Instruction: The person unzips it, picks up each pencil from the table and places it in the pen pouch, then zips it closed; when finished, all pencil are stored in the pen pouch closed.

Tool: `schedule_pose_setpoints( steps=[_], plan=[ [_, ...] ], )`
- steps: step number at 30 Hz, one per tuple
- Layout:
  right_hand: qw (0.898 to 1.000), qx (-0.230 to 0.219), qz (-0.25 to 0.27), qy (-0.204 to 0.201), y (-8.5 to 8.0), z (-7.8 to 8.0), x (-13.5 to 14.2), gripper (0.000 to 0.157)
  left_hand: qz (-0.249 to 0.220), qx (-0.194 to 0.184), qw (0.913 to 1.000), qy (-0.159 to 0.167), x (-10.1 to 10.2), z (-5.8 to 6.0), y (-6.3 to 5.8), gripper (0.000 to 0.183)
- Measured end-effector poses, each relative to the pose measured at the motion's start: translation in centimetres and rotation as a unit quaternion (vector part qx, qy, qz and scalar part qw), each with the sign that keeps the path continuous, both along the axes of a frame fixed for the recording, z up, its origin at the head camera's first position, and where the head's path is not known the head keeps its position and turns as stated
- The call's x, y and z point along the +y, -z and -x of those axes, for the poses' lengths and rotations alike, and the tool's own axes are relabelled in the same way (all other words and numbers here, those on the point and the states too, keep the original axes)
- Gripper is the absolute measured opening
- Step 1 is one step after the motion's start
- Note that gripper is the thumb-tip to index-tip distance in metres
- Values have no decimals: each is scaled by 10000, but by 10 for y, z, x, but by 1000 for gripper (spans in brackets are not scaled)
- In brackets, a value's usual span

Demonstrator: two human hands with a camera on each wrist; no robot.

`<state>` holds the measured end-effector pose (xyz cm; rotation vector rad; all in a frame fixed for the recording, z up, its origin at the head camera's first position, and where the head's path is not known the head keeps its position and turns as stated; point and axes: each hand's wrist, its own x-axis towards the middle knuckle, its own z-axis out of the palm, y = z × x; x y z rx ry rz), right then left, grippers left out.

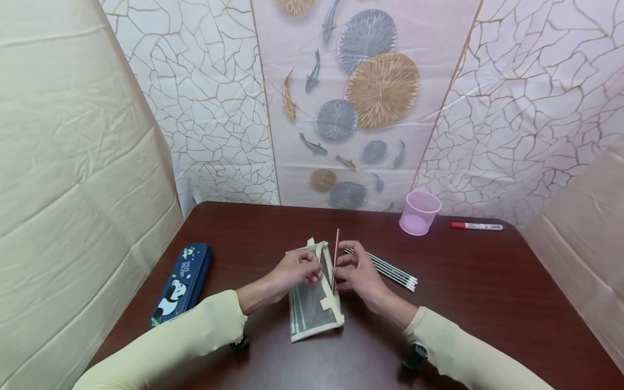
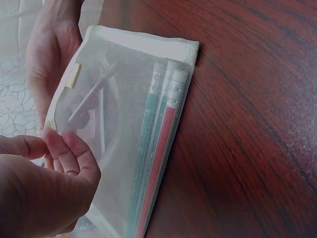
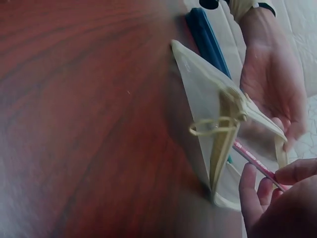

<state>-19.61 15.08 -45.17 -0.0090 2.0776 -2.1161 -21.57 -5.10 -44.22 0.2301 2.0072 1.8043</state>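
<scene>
A mesh zipper pouch (image 1: 312,311) with cream edging lies in front of me, its mouth held apart. My left hand (image 1: 294,269) pinches one edge of that mouth between thumb and fingers. On the other side, my right hand (image 1: 362,277) holds a red pencil (image 1: 337,246) between thumb and fingertips. In the right wrist view this pencil (image 3: 253,160) slants into the pouch opening. Through the mesh in the left wrist view show green pencils (image 2: 147,119) and a red one (image 2: 161,144), along the pouch's lower side.
Several striped pencils (image 1: 392,271) lie on the table just beyond the right hand. A dark blue panda pencil case (image 1: 181,284) rests at the left. Toward the back right stand a pink cup (image 1: 420,214) and, lying beside it, a red-capped marker (image 1: 478,226).
</scene>
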Motion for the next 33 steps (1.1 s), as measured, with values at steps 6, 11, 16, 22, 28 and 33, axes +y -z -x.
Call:
schedule_pose_setpoints(
  steps=[6,11,16,22,28,33],
  plan=[
    [9994,-201,-226,-146,6,-4,-6,60,36,-35,10000,-82,1,-1,-1,5],
    [9976,-311,-543,-308,9,-5,-9,56,64,2,9999,-130,1,0,0,6],
    [9958,-369,-708,-440,7,-5,-11,54,0,48,9999,-103,2,1,1,4],
    [9934,-457,-828,-656,6,0,-11,51,-21,53,9999,-88,2,1,1,3],
    [9897,-563,-986,-868,9,6,-9,50,-2,35,10000,-41,1,1,1,4],
    [9868,-511,-1102,-1075,10,9,-9,49,19,-2,10000,-8,0,1,0,5]
  ],
)
